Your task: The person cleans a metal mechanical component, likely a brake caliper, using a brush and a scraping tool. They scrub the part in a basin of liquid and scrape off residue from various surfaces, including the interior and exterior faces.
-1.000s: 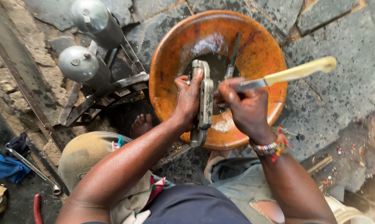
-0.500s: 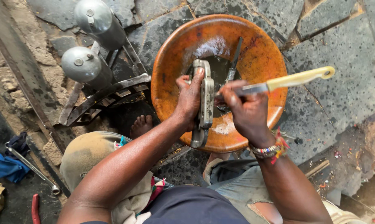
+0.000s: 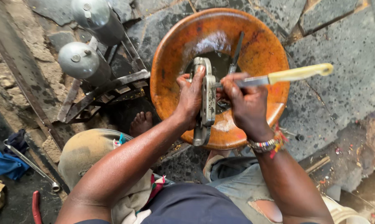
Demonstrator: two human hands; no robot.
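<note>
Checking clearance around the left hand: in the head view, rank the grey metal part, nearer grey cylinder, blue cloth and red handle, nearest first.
From the left hand:
1. Grey metal part, gripped in it.
2. Nearer grey cylinder, to its left.
3. Blue cloth and red handle, far lower left; too close to call.

Two grey metal cylinders [image 3: 84, 62] with domed tops lie at the upper left, resting on a dark, rusty metal frame [image 3: 102, 93]. A long flat steel bar [image 3: 17, 62] runs diagonally down the left edge. Below it, a blue cloth [image 3: 4, 161] lies crumpled on the dark ground, with a long chrome wrench [image 3: 31, 166] across it and a red handle [image 3: 36, 207] near the bottom edge. Cracked, oil-stained stone paving [image 3: 341, 45] covers the right and top. Small bright scraps [image 3: 345, 149] dot the floor at the right.
</note>
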